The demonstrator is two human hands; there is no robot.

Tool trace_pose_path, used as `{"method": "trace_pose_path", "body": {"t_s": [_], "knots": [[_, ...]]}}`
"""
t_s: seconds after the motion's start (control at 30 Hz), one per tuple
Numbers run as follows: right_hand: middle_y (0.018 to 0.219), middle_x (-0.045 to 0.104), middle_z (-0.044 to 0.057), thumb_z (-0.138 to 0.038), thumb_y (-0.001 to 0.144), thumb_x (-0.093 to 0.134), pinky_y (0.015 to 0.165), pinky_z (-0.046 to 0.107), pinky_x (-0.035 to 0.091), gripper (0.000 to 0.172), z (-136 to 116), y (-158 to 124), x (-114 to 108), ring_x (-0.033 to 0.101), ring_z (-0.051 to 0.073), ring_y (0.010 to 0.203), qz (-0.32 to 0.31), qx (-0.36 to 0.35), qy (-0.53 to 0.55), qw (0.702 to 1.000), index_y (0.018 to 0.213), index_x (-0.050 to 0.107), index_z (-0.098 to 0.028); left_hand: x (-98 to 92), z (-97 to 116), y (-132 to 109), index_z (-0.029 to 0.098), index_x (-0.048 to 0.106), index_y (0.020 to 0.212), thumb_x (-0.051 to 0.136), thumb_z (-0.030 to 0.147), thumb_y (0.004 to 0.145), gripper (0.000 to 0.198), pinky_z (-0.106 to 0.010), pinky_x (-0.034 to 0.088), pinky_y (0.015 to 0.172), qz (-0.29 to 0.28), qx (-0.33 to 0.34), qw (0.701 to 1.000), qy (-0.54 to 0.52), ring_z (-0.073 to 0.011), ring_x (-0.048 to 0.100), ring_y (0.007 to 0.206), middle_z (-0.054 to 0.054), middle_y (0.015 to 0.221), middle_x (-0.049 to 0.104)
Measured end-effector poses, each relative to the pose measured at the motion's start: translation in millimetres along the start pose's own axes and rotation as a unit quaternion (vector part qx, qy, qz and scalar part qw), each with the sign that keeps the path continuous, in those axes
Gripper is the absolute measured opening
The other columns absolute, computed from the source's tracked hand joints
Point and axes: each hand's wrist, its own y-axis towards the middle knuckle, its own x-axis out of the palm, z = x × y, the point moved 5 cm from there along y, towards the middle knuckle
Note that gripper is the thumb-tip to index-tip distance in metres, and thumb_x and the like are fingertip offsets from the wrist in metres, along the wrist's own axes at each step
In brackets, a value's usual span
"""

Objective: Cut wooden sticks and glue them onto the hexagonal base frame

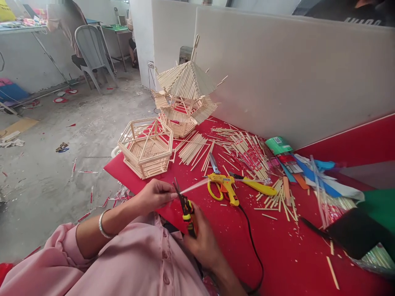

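My left hand pinches a thin wooden stick that points to the right over the red table. My right hand grips small cutters with black and yellow handles, their jaws closed around the stick close to my left fingertips. Just beyond lie a yellow glue gun with a black cord, yellow-handled scissors and a yellow knife. Farther back stand a hexagonal stick frame and a stick pagoda.
Loose sticks and offcuts are scattered across the table, with paper strips, a green roll and a black object at the right. A white partition backs the table. A person sits on a grey chair at the far left.
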Motion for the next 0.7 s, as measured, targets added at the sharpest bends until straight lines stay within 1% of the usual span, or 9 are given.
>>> {"method": "trace_pose_path", "body": {"t_s": [0.03, 0.1, 0.2, 0.27, 0.33, 0.43, 0.53, 0.6, 0.7], "knots": [[0.131, 0.06, 0.01, -0.016, 0.071, 0.064, 0.109, 0.047, 0.04, 0.07, -0.4, 1.6, 1.4, 0.053, 0.03, 0.126, 0.004, 0.004, 0.014, 1.0, 0.138, 0.046, -0.025, 1.9, 0.2, 0.0, 0.013, 0.061, 0.064, 0.068, 0.05, 0.077, 0.04, -0.02, 0.023, 0.043, -0.001, 0.005, 1.0, 0.005, -0.0056, 0.031, 0.045, 0.004, 0.05, 0.044], [0.129, 0.062, 0.009, -0.017, 0.071, 0.063, 0.106, 0.044, 0.044, 0.067, -0.8, 3.5, 2.2, 0.055, 0.028, 0.124, 0.011, 0.006, 0.028, 1.0, 0.136, 0.047, -0.024, 3.0, -0.8, 1.1, 0.012, 0.065, 0.069, 0.068, 0.049, 0.078, 0.039, -0.02, 0.026, 0.046, 0.007, 0.021, 0.999, 0.025, -0.0064, 0.034, 0.048, 0.004, 0.051, 0.045], [0.135, 0.058, 0.009, -0.016, 0.068, 0.065, 0.109, 0.046, 0.04, 0.072, -0.4, 2.5, -0.5, 0.05, 0.029, 0.129, 0.017, 0.013, 0.026, 0.999, 0.137, 0.046, -0.024, -7.4, -10.9, 6.0, 0.011, 0.068, 0.075, 0.064, 0.046, 0.081, 0.036, -0.021, 0.032, 0.049, 0.071, 0.047, 0.993, 0.085, -0.0083, 0.04, 0.052, 0.002, 0.056, 0.051], [0.134, 0.059, 0.009, -0.014, 0.068, 0.063, 0.11, 0.047, 0.038, 0.071, 0.0, 0.6, -1.1, 0.051, 0.028, 0.128, 0.004, 0.032, 0.026, 0.999, 0.136, 0.048, -0.025, -16.9, -21.7, 10.4, 0.012, 0.068, 0.076, 0.061, 0.04, 0.083, 0.03, -0.021, 0.034, 0.052, 0.12, 0.07, 0.979, 0.15, -0.0099, 0.044, 0.057, 0.001, 0.06, 0.057], [0.132, 0.059, 0.008, -0.011, 0.068, 0.061, 0.111, 0.047, 0.038, 0.071, -1.4, -0.9, -0.3, 0.052, 0.027, 0.127, -0.012, 0.04, 0.031, 0.999, 0.136, 0.048, -0.024, -21.8, -32.8, 14.9, 0.012, 0.068, 0.076, 0.059, 0.032, 0.083, 0.024, -0.021, 0.035, 0.054, 0.144, 0.087, 0.965, 0.199, -0.0103, 0.045, 0.059, 0.0, 0.063, 0.06], [0.136, 0.057, 0.008, -0.011, 0.067, 0.058, 0.111, 0.046, 0.038, 0.076, -3.3, -1.6, -1.2, 0.05, 0.027, 0.13, -0.011, 0.035, 0.007, 0.999, 0.14, 0.043, -0.024, -20.2, -42.4, 19.2, 0.012, 0.069, 0.075, 0.056, 0.026, 0.084, 0.021, -0.02, 0.037, 0.057, 0.151, 0.105, 0.958, 0.22, -0.0103, 0.048, 0.06, 0.0, 0.065, 0.062], [0.139, 0.054, 0.009, -0.011, 0.066, 0.055, 0.111, 0.045, 0.038, 0.078, 0.0, -2.9, -6.7, 0.049, 0.026, 0.131, 0.01, 0.035, -0.064, 0.997, 0.142, 0.039, -0.024, -15.5, -43.0, 20.8, 0.013, 0.07, 0.075, 0.055, 0.027, 0.086, 0.024, -0.02, 0.04, 0.059, 0.14, 0.113, 0.959, 0.218, -0.011, 0.052, 0.061, 0.0, 0.066, 0.064], [0.141, 0.051, 0.009, -0.013, 0.066, 0.054, 0.111, 0.047, 0.038, 0.079, 2.9, -4.9, -12.2, 0.047, 0.027, 0.132, 0.028, 0.035, -0.135, 0.99, 0.143, 0.037, -0.024, -15.9, -41.8, 21.1, 0.013, 0.071, 0.077, 0.056, 0.029, 0.088, 0.024, -0.021, 0.041, 0.06, 0.148, 0.122, 0.955, 0.226, -0.0118, 0.054, 0.063, -0.001, 0.069, 0.065], [0.14, 0.05, 0.014, -0.02, 0.07, 0.055, 0.107, 0.051, 0.04, 0.078, 4.3, -8.5, -20.3, 0.047, 0.033, 0.131, 0.065, 0.045, -0.288, 0.954, 0.145, 0.035, -0.021, -19.8, -40.6, 21.8, 0.014, 0.072, 0.085, 0.054, 0.028, 0.091, 0.023, -0.022, 0.044, 0.063, 0.18, 0.157, 0.936, 0.257, -0.0135, 0.058, 0.068, -0.004, 0.076, 0.067]]}}
